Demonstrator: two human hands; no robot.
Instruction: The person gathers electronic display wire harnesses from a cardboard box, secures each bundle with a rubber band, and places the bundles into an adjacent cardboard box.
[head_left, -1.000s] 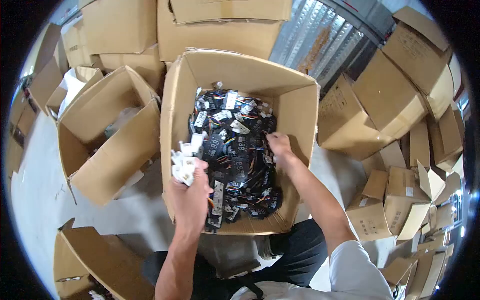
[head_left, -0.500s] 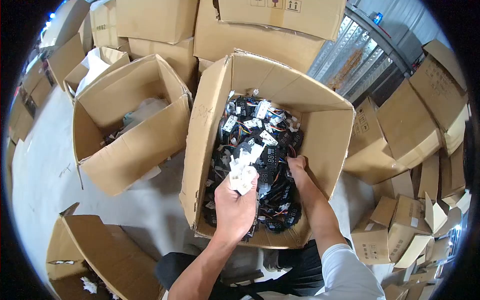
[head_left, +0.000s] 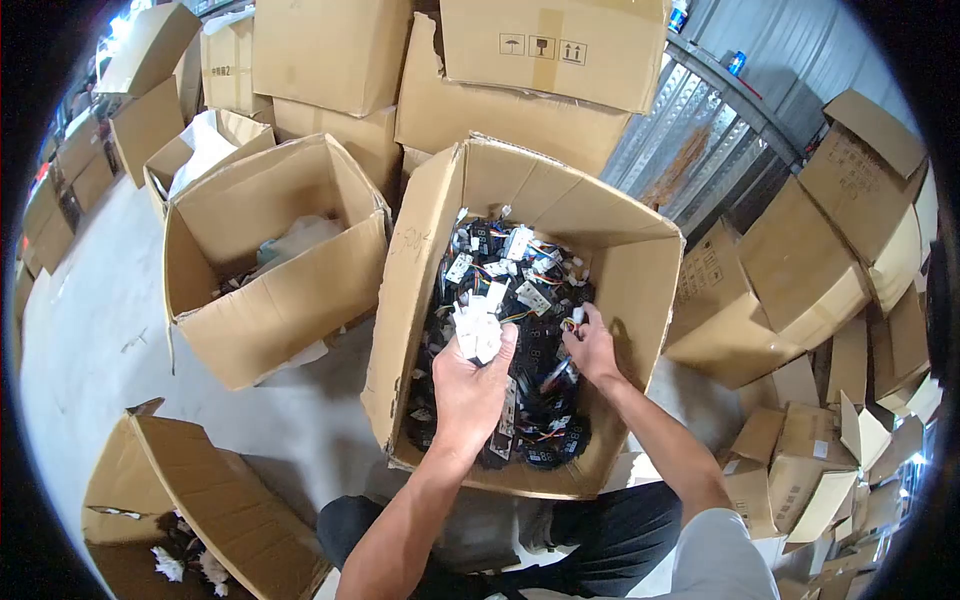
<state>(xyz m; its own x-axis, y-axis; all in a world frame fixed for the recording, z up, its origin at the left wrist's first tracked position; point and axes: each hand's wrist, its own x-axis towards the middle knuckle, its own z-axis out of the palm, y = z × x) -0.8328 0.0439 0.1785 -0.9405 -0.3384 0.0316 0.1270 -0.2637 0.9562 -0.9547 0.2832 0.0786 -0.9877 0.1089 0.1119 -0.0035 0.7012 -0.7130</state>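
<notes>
A large open cardboard box [head_left: 415, 250] between my knees and the stacked cartons holds a heap of black display modules [head_left: 540, 440] with coloured wires and white connectors. My left hand [head_left: 470, 395] is closed around a bunch of white connectors [head_left: 478, 328] above the left part of the heap. At the box's right side, my right hand [head_left: 592, 345] pinches a small white connector [head_left: 577, 316] with coloured wires. A white perforated strip [head_left: 506, 408] lies just right of my left hand.
An open box [head_left: 260, 330] with a plastic bag inside stands to the left. Another open box [head_left: 220, 500] is at the lower left. Cartons [head_left: 550, 85] are stacked behind, and more cartons [head_left: 810, 255] pile up on the right beside a ribbed metal panel [head_left: 690, 130].
My right hand has lifted slightly and now shows a white connector at its fingertips. My left hand still holds its bunch. The whole view has shifted a little.
</notes>
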